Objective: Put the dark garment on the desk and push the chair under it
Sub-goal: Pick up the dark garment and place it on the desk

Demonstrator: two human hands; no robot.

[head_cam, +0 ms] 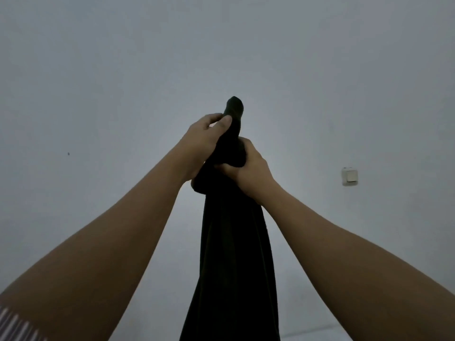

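Head view: both hands raised before plain grey wall. Left hand (204, 139) and right hand (248, 168) clench bunched top of long dark fabric garment (234, 242), rest hanging straight below. Carrying step; surface, chair unseen. Next: lower garment onto surface.

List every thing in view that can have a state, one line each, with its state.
dark garment: held up in front of the wall, bunched at the top, the rest hanging down; not on any desk.
left hand: closed on the garment near its top end.
right hand: closed on the garment just below the left hand.
wall switch: mounted on the wall; on or off cannot be told.
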